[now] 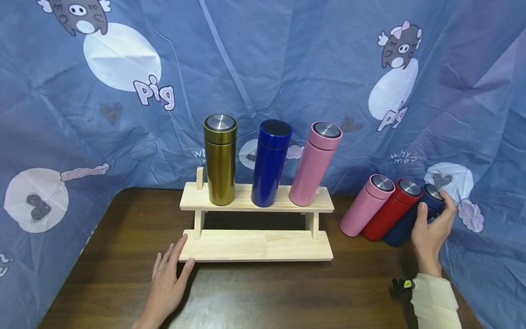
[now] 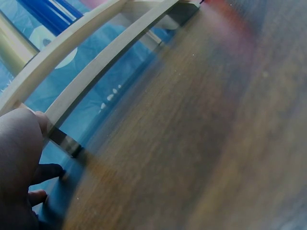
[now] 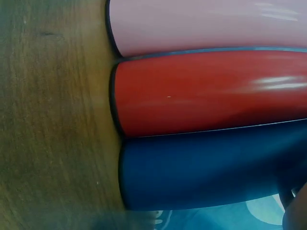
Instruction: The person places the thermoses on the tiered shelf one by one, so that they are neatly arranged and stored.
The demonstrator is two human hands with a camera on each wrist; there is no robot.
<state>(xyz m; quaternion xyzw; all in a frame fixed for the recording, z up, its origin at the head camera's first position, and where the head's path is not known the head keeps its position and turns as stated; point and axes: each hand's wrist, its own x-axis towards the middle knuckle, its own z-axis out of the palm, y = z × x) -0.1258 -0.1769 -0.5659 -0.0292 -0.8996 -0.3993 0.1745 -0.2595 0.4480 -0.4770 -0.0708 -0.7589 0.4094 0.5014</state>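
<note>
At the right, my right hand [image 1: 432, 230] has its thumb and fingers around the lid end of a navy thermos bottle [image 1: 400, 225]. Beside it stand a red thermos bottle [image 1: 388, 214] and a pink one [image 1: 363, 210], the three side by side; the right wrist view shows their lower ends on the table. My left hand [image 1: 166, 278] touches the left end of the lower board of a two-tier wooden rack [image 1: 256, 244], its fingers spread. On the upper board are a gold thermos bottle [image 1: 220, 164], a blue one [image 1: 271, 167] and a second pink one [image 1: 314, 167].
The rack stands on a dark brown wooden table [image 1: 263, 297]. A blue cloth [image 1: 263, 59] printed with cartoon pigs hangs behind and at both sides, close to the bottles at the right. A small black object [image 1: 402, 285] sits at my right wrist.
</note>
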